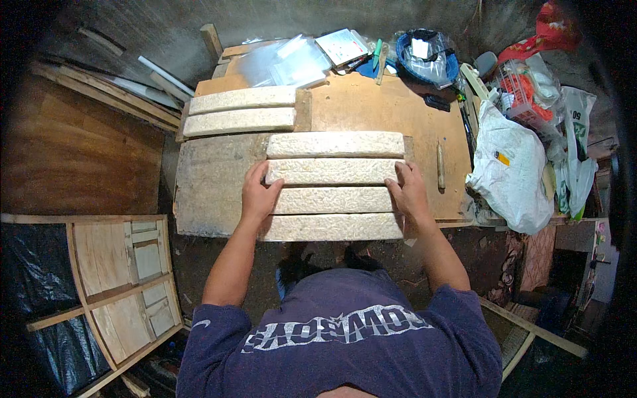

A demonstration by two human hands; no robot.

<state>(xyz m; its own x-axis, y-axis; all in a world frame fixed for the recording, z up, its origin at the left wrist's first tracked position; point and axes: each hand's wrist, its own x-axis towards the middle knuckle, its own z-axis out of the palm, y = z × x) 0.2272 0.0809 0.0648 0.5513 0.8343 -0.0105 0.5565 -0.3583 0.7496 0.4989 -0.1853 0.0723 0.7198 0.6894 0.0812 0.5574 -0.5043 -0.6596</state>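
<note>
Side by side in front of me lie several long, cream-white tempeh blocks with bumpy surfaces, their long sides running left to right. My left hand [261, 194] is closed on the left end of the second tempeh block [335, 171] from the far side. On that block's right end, my right hand [408, 191] grips in the same way, thumb on the near side. Beyond it sits the farthest tempeh block [335, 144] of the row. Nearer my body are a third tempeh block [335, 199] and a fourth tempeh block [332, 227], close to the table's front edge.
Two more tempeh blocks [240, 99] lie on a board at the far left. A thin wooden-handled tool [440, 163] rests on the wooden table [371, 99] at right. Plastic sheets [292, 61], a blue basket [451, 66] and a white sack [507, 166] line the back and right.
</note>
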